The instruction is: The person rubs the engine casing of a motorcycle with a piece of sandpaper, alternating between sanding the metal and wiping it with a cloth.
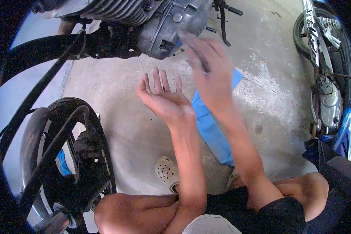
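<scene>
My left hand [165,102] is raised palm up under the motorcycle engine [171,23], its fingers spread and grey with grime; nothing lies in it. Beside it, higher and to the right, my right hand [211,68] is smeared by motion. Its fingertips reach up near the lower edge of the engine's metal side cover. Dark marks show along those fingers, but I cannot make out whether they are dirt or a small object. Below my right hand a blue cloth [212,130] lies on the floor, partly covered by my forearm.
A motorcycle wheel [72,102] and black frame tubes [43,93] stand on the left. At the right is a second, blue motorcycle [331,97]. My beige clog [166,170] rests on the concrete floor [132,136]. A foot lever [223,23] juts out beyond the engine.
</scene>
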The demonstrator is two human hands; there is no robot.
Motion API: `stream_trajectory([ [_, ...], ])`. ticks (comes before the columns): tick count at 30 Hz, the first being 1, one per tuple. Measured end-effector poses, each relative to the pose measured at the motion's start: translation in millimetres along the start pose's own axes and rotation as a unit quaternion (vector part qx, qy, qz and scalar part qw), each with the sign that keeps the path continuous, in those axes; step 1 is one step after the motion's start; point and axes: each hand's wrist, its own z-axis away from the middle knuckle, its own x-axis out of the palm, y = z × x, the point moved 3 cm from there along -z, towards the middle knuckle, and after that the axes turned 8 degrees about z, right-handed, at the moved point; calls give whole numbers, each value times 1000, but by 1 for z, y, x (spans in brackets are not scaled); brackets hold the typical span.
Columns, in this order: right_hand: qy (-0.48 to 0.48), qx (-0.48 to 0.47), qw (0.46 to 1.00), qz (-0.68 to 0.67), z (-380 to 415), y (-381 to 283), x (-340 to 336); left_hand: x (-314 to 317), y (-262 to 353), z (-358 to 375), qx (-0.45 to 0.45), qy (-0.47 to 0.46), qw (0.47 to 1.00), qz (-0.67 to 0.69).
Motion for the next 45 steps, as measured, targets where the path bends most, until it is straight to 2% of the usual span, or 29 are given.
stream_trajectory([
  [2, 77, -142, 981, 109, -2, -4, 21, -2, -5, -1, -4, 8, 1000, 23],
  [3, 79, -141, 981, 108, -3, -2, 31, -6, -8, -6, -3, 7, 1000, 21],
  [5, -34, -96, 988, 113, -2, 7, 54, -21, -11, -19, 0, 21, 998, 63],
  [6, -35, -97, 988, 113, 6, 21, 65, -24, -9, -21, 1, 21, 998, 64],
  [8, -68, -170, 983, 31, 20, 48, 87, -27, -5, -23, -4, 55, 997, 58],
  [9, -63, -170, 983, 33, 14, 46, 87, -23, -4, -21, -6, 50, 997, 57],
  [11, -38, -123, 984, -120, 14, 44, 88, -25, -1, -16, -7, 80, 997, 23],
  [12, -37, -111, 986, -120, 16, 36, 85, -27, -1, -15, -12, 86, 996, 13],
  [14, 18, 7, 991, -131, 13, 25, 74, -28, 1, -15, 9, 63, 998, 16],
  [16, 54, 12, 991, -118, 22, 34, 81, -31, 5, -25, 6, 49, 999, -2],
  [18, 33, 215, 962, -167, 29, 51, 87, -24, 5, -29, 4, 26, 1000, -11],
  [19, 36, 215, 962, -165, 23, 42, 83, -15, 6, -27, 2, 4, 999, -42],
  [21, 173, 169, 939, -243, 15, 24, 72, -6, 7, -21, -7, -9, 997, -77],
  [24, 109, 233, 945, -201, 14, 20, 70, 4, 12, -16, 13, -62, 995, -73],
  [26, 154, 200, 949, -191, 17, 32, 86, 7, 13, -19, 8, -25, 990, -136],
  [28, 112, 347, 840, -403, 18, 36, 92, 7, 12, -20, 23, -22, 993, -115],
  [29, 209, 340, 803, -443, 12, 37, 95, 3, 12, -18, 40, -7, 994, -97],
  [30, 210, 346, 802, -438, 5, 37, 95, -2, 11, -14, 35, -2, 994, -100],
  [32, 175, 570, 637, -488, -5, 48, 107, -6, 16, -5, 115, 9, 989, -89],
  [33, 253, 521, 623, -525, -12, 57, 129, -6, 16, -3, 120, 45, 989, -72],
  [35, 166, 622, 561, -520, -2, 29, 117, -12, 24, -4, 103, 36, 992, -67],
  [36, 193, 596, 548, -554, 0, 27, 133, -14, 29, -9, 99, 39, 993, -55],
  [38, 228, 629, 571, -475, -5, 38, 155, -3, 45, -8, 123, 48, 991, -17],
  [39, 231, 630, 569, -476, -5, 46, 157, 1, 53, -9, 98, 3, 995, 8],
  [40, 237, 622, 556, -498, -7, 56, 158, -4, 59, -11, 95, 3, 995, 6],
  [42, 248, 603, 529, -543, -15, 68, 155, -1, 67, -9, 36, -105, 991, 71],
  [43, 255, 585, 517, -571, -27, 73, 151, 0, 72, -10, 46, -32, 995, 77],
  [44, 260, 568, 507, -594, -34, 77, 147, 2, 69, -10, 44, -37, 995, 81],
  [45, 239, 566, 521, -592, -31, 66, 142, -1, 68, -8, 39, -32, 995, 81],
])
